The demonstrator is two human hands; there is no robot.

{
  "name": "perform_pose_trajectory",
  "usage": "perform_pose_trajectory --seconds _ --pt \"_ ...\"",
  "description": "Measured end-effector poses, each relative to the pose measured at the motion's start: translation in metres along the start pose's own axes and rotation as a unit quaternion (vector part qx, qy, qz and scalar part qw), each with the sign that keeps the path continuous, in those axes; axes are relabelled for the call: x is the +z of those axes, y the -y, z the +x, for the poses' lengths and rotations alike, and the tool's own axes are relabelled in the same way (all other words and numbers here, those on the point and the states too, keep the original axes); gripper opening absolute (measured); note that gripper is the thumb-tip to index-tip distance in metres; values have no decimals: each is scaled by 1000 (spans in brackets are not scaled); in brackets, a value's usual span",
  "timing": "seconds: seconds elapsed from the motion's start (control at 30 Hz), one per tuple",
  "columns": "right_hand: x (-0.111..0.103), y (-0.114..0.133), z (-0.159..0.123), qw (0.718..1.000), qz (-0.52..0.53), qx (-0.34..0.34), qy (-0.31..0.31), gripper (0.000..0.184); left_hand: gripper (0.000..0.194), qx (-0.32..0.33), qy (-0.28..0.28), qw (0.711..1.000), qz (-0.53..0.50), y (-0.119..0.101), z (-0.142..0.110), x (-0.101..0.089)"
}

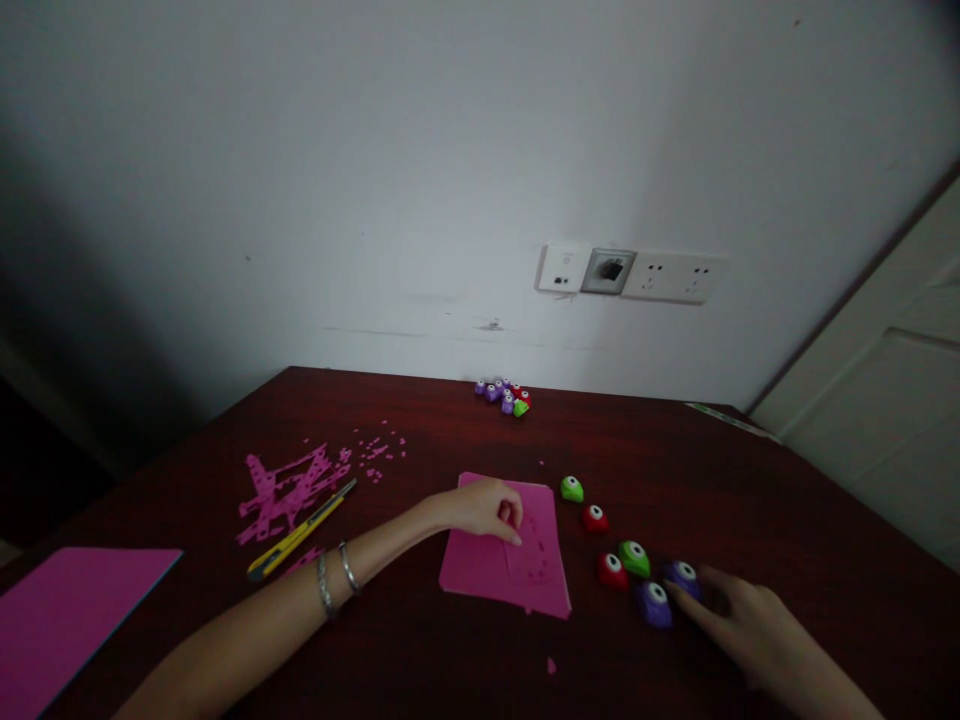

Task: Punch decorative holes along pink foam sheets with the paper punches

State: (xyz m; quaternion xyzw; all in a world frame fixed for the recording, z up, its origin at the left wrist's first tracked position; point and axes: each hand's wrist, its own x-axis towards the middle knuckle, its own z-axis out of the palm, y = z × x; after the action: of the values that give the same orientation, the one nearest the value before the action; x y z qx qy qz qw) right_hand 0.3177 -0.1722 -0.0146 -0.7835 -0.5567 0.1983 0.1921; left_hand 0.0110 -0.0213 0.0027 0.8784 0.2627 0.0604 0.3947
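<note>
My left hand (484,508) rests on a small pink paper sheet (480,565) in the middle of the dark red table (787,520), its fingers curled and pressing the sheet's upper part. The sheet has small holes punched near its right edge. My right hand (757,625) lies at the lower right, fingers stretched out, fingertips touching a purple craft punch (684,577). Beside it sit another purple punch (655,602), a green punch (634,557) and a red punch (612,569). Further back lie a red punch (595,517) and a green punch (572,488).
A yellow utility knife (300,532) lies left of my forearm, next to pink paper offcuts (289,485) and scattered confetti. A larger pink sheet (60,615) sits at the table's left corner. Several small punches (504,394) cluster by the wall. Wall sockets (630,272) are above.
</note>
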Motion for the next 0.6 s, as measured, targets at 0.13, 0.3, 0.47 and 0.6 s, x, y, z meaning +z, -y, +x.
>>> perform_pose_trajectory --seconds 0.13,0.3,0.47,0.6 --pt "-2 2 -1 998 27 47 42 42 16 10 0 1000 -2 2 0 0" --pt "-10 -8 -2 993 52 71 74 51 10 24 3 1000 -6 5 2 -1" --pt "-21 -36 3 997 58 -51 8 39 15 13 3 999 -39 4 1 -6" --pt "-16 -62 8 995 71 -55 31 46 21 5 -61 994 -91 5 11 -16"
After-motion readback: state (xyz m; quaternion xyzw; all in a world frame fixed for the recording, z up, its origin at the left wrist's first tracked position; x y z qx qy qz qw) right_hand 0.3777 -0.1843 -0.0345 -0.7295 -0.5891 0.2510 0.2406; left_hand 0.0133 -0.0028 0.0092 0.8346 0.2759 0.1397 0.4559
